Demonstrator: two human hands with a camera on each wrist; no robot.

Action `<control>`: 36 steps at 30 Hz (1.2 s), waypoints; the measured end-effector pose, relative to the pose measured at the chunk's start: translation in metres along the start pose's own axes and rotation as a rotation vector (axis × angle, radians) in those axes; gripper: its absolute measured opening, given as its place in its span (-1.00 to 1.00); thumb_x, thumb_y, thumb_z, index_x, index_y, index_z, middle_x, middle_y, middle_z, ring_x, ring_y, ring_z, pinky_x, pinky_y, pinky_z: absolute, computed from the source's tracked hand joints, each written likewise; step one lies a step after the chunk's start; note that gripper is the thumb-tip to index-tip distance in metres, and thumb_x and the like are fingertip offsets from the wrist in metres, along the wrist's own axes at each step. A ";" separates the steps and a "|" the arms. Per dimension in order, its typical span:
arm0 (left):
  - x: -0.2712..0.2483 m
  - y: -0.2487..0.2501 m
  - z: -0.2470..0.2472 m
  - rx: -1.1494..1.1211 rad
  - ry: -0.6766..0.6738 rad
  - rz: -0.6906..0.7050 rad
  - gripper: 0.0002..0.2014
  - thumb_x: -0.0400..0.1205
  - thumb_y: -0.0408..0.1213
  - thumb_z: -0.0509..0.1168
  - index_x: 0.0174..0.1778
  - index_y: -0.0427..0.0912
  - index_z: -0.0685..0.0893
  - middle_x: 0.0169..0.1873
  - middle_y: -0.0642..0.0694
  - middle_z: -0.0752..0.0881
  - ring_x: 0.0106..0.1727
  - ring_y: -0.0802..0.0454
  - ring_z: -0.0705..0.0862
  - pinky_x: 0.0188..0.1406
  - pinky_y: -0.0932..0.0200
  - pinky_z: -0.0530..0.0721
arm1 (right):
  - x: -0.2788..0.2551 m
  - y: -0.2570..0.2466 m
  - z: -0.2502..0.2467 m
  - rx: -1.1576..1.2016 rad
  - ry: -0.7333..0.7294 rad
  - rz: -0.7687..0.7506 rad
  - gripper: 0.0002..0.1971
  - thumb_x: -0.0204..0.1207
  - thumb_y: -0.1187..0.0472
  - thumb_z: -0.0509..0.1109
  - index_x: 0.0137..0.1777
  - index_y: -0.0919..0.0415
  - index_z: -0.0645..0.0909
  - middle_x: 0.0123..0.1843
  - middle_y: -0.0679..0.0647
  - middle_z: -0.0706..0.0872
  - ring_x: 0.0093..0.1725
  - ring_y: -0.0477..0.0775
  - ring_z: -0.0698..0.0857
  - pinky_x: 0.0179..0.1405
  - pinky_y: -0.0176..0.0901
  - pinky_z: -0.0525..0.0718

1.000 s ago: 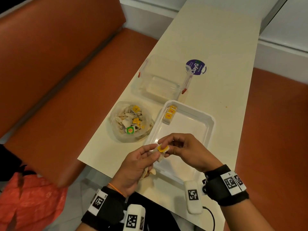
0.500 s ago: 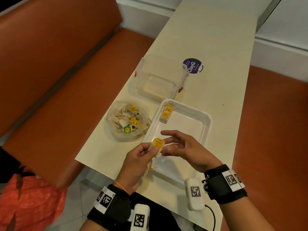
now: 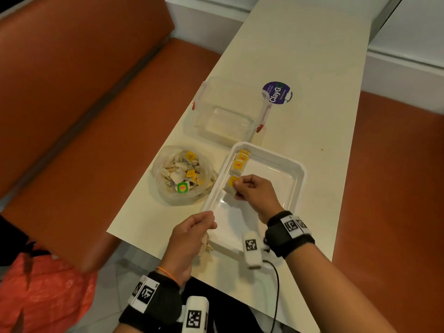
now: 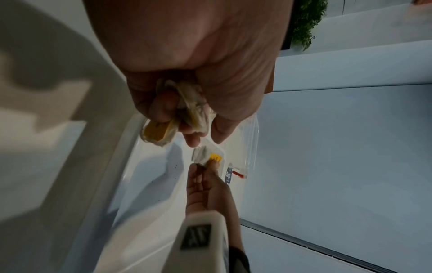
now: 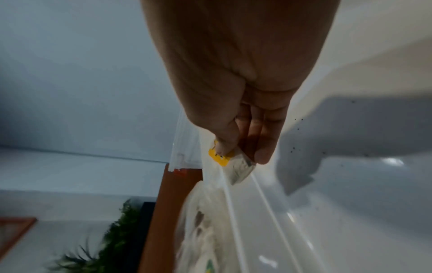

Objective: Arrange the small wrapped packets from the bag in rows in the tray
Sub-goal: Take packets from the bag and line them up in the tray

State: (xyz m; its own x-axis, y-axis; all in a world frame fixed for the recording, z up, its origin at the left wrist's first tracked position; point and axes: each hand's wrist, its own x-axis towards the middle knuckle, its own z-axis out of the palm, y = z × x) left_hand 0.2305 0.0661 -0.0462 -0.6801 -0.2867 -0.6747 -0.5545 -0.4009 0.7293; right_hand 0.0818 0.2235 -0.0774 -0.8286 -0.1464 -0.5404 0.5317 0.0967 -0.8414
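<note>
A white tray (image 3: pixel 298 171) lies on the cream table, with a short row of yellow-labelled packets (image 3: pixel 240 161) along its far left wall. My right hand (image 3: pixel 254 192) pinches one packet (image 3: pixel 231 182) (image 5: pixel 230 162) just behind that row, low over the tray's left side. My left hand (image 3: pixel 192 234) hovers at the tray's near left corner, its fingers curled round a few more packets (image 4: pixel 173 122). A clear plastic bag (image 3: pixel 183 174) of packets sits left of the tray.
A clear plastic box (image 3: pixel 225 111) with red clips stands beyond the tray, next to a round purple sticker (image 3: pixel 277 92). An orange bench (image 3: pixel 84 116) runs along the table's left edge. A red-orange bag (image 3: pixel 43 296) lies on the floor at lower left.
My right hand took the packet from my left fingertips and carried it forward and left to the row in the tray. My left hand drew back toward the near corner.
</note>
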 end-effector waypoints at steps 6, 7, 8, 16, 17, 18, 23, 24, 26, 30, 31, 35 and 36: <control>0.001 0.004 -0.010 -0.003 -0.063 -0.004 -0.77 0.62 -0.33 0.52 0.16 -0.01 0.89 -0.15 -0.14 0.79 -0.11 -0.05 0.65 -0.14 0.13 0.63 | 0.051 0.004 0.007 -0.195 0.067 0.020 -0.93 0.59 0.35 0.57 -0.05 0.21 0.73 0.00 0.32 0.87 -0.25 0.15 0.81 -0.11 -0.04 0.86; 0.000 0.006 -0.010 -0.009 -0.080 -0.004 -0.77 0.62 -0.35 0.51 0.17 -0.03 0.89 -0.17 -0.14 0.77 -0.12 -0.06 0.63 -0.18 0.16 0.63 | 0.055 0.004 0.007 -0.209 0.075 0.016 -0.93 0.58 0.36 0.57 -0.05 0.21 0.73 0.00 0.32 0.87 -0.24 0.16 0.81 -0.09 -0.03 0.86; -0.001 0.008 -0.010 -0.017 -0.094 -0.004 -0.77 0.63 -0.36 0.50 0.18 -0.06 0.88 -0.19 -0.15 0.75 -0.13 -0.06 0.61 -0.22 0.18 0.62 | 0.058 0.004 0.007 -0.219 0.081 0.011 -0.92 0.57 0.36 0.57 -0.04 0.21 0.74 0.00 0.32 0.87 -0.23 0.18 0.82 -0.06 0.00 0.87; -0.002 0.014 -0.011 -0.034 -0.130 -0.018 -0.82 0.69 -0.36 0.43 0.15 -0.13 0.88 -0.14 -0.20 0.81 -0.18 -0.01 0.67 -0.18 0.11 0.61 | 0.066 0.007 0.009 -0.307 0.200 -0.076 -0.91 0.49 0.26 0.65 -0.12 0.10 0.79 -0.19 0.16 0.88 -0.25 0.12 0.85 0.06 0.07 0.88; -0.001 0.014 -0.011 -0.034 -0.131 -0.020 -0.83 0.69 -0.35 0.44 0.14 -0.13 0.89 -0.14 -0.21 0.80 -0.17 -0.02 0.67 -0.15 0.08 0.60 | 0.067 0.008 0.010 -0.324 0.216 -0.083 -0.90 0.47 0.23 0.67 -0.11 0.09 0.80 -0.20 0.12 0.88 -0.20 0.13 0.87 0.08 0.06 0.87; -0.001 0.014 -0.011 -0.033 -0.131 -0.021 -0.84 0.69 -0.34 0.44 0.13 -0.13 0.89 -0.14 -0.21 0.80 -0.17 -0.02 0.67 -0.13 0.06 0.60 | 0.068 0.010 0.011 -0.336 0.231 -0.088 -0.89 0.45 0.20 0.68 -0.11 0.08 0.80 -0.20 0.09 0.88 -0.16 0.14 0.87 0.10 0.06 0.86; 0.003 0.016 -0.009 -0.033 -0.130 -0.020 -0.83 0.69 -0.33 0.44 0.16 -0.15 0.88 -0.14 -0.21 0.79 -0.17 -0.01 0.67 -0.16 0.11 0.61 | 0.072 0.011 0.014 -0.346 0.292 -0.097 -0.87 0.46 0.19 0.69 -0.07 0.13 0.79 -0.15 0.05 0.85 -0.08 0.08 0.83 0.19 -0.02 0.81; 0.003 0.017 -0.009 -0.029 -0.130 -0.019 -0.82 0.69 -0.33 0.44 0.17 -0.15 0.87 -0.14 -0.21 0.79 -0.17 -0.01 0.67 -0.17 0.12 0.62 | 0.072 0.011 0.013 -0.341 0.298 -0.094 -0.87 0.48 0.21 0.68 -0.06 0.14 0.79 -0.13 0.05 0.84 -0.08 0.05 0.81 0.18 -0.08 0.79; 0.004 0.018 -0.008 -0.020 -0.123 -0.019 -0.81 0.69 -0.33 0.44 0.19 -0.15 0.86 -0.15 -0.20 0.80 -0.17 -0.01 0.67 -0.19 0.14 0.62 | 0.073 0.011 0.013 -0.331 0.307 -0.078 -0.87 0.50 0.23 0.67 -0.05 0.15 0.77 -0.07 0.06 0.82 -0.11 -0.02 0.76 0.01 -0.35 0.74; 0.006 0.019 -0.007 -0.025 -0.115 -0.020 -0.82 0.69 -0.34 0.44 0.18 -0.16 0.87 -0.15 -0.21 0.79 -0.20 -0.03 0.63 -0.26 0.16 0.58 | 0.072 0.008 0.014 -0.306 0.331 -0.030 -0.84 0.49 0.20 0.67 -0.07 0.12 0.72 0.02 0.07 0.82 -0.04 -0.01 0.77 -0.24 -0.49 0.55; 0.007 0.019 -0.007 -0.025 -0.115 -0.022 -0.82 0.69 -0.34 0.44 0.17 -0.16 0.87 -0.15 -0.21 0.79 -0.19 -0.03 0.63 -0.26 0.15 0.58 | 0.071 0.008 0.014 -0.306 0.332 -0.021 -0.82 0.48 0.18 0.67 -0.05 0.13 0.71 0.03 0.05 0.81 -0.01 0.01 0.76 -0.22 -0.44 0.55; 0.009 0.019 -0.005 -0.040 -0.110 -0.031 -0.83 0.68 -0.33 0.46 0.14 -0.13 0.88 -0.15 -0.22 0.79 -0.18 -0.04 0.64 -0.20 0.09 0.60 | 0.066 0.011 0.014 -0.319 0.306 -0.041 -0.62 0.37 0.18 0.75 0.06 0.17 0.64 -0.03 0.02 0.73 -0.06 -0.03 0.71 -0.24 -0.43 0.56; 0.009 0.019 -0.004 -0.042 -0.109 -0.034 -0.83 0.68 -0.34 0.46 0.14 -0.13 0.89 -0.15 -0.22 0.79 -0.18 -0.04 0.64 -0.19 0.08 0.60 | 0.065 0.014 0.014 -0.323 0.299 -0.044 -0.60 0.34 0.20 0.77 0.05 0.16 0.63 -0.03 0.03 0.73 -0.09 -0.05 0.71 -0.27 -0.46 0.56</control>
State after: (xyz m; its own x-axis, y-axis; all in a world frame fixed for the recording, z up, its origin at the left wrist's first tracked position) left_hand 0.2158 0.0524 -0.0394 -0.7106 -0.1773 -0.6809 -0.5590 -0.4454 0.6994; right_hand 0.0378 0.2011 -0.1242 -0.8888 0.1296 -0.4396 0.4520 0.4061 -0.7942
